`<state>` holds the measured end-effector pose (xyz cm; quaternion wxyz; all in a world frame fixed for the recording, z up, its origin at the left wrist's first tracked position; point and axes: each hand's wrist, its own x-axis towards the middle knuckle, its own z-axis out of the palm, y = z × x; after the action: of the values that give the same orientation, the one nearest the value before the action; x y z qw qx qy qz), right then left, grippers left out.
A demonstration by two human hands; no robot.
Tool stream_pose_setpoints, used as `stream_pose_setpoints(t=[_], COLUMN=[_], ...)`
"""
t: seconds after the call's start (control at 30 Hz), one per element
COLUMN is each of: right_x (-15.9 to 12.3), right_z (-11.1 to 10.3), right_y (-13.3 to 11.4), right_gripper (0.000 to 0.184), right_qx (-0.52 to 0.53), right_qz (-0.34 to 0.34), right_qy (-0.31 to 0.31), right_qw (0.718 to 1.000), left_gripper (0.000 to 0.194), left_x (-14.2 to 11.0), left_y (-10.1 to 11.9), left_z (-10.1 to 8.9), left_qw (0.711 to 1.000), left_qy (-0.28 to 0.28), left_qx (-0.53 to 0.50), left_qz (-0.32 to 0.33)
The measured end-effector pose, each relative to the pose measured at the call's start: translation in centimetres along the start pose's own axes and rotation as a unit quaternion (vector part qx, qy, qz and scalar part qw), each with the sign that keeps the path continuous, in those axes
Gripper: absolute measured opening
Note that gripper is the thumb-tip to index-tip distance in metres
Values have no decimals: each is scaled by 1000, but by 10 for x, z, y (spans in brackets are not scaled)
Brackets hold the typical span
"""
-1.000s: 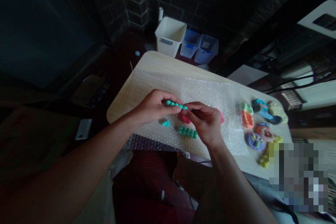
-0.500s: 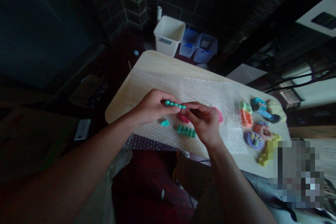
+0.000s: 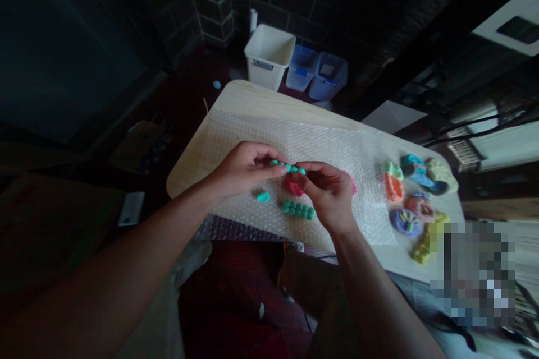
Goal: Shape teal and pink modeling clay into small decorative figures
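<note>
Between my two hands, above the bubble wrap (image 3: 248, 123), is a short row of turquoise clay balls (image 3: 297, 170). My left hand (image 3: 248, 167) pinches its left part between thumb and fingers. On the right end, the thumb and fingertips of my right hand (image 3: 326, 188) close around it. Below lies a block of green clay balls (image 3: 298, 209) set in two rows. To its left rests a small turquoise clay lump (image 3: 263, 196). Pink clay (image 3: 296, 186) shows under the held row, and more pink clay (image 3: 353, 184) is partly hidden behind my right hand.
Several coloured clay pieces sit at the table's right end, among them a purple disc (image 3: 405, 222), an orange-and-green piece (image 3: 393, 186) and a yellow one (image 3: 429, 244). Past the far table edge (image 3: 252, 88) stand a white bin (image 3: 267, 70) and clear plastic boxes (image 3: 302, 67).
The row of turquoise balls has shifted slightly right between my fingers, and my left thumb now covers its middle. The other clay pieces stay where they were on the table.
</note>
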<state>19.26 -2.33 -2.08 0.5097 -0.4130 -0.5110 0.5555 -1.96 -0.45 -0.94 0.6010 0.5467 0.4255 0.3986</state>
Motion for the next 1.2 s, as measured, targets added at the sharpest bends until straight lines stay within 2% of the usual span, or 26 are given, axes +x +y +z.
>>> stream_pose_setpoints(t=[0.4, 0.6, 0.7, 0.83, 1.2], right_x=[-3, -2, -2, -2, -3], right_z=[6, 5, 2, -2, 1], right_y=[-2, -2, -2, -4, -7], right_gripper=[20, 26, 21, 17, 16], right_qx=[14, -9, -23, -28, -17], right_qz=[10, -12, -20, -26, -12], right_qy=[5, -8, -2, 15, 6], right_qw=[1000, 1000, 1000, 999, 1000], left_gripper=[23, 27, 33, 30, 30], left_x=[-1, -2, -1, -1, -2], left_y=[2, 2, 2, 1, 2], left_z=[2, 4, 4, 1, 2], left_qw=[1000, 1000, 999, 999, 999], left_qy=[9, 2, -1, -21, -1], left_qx=[11, -14, -40, -44, -25], left_qz=[4, -7, -17, -15, -30])
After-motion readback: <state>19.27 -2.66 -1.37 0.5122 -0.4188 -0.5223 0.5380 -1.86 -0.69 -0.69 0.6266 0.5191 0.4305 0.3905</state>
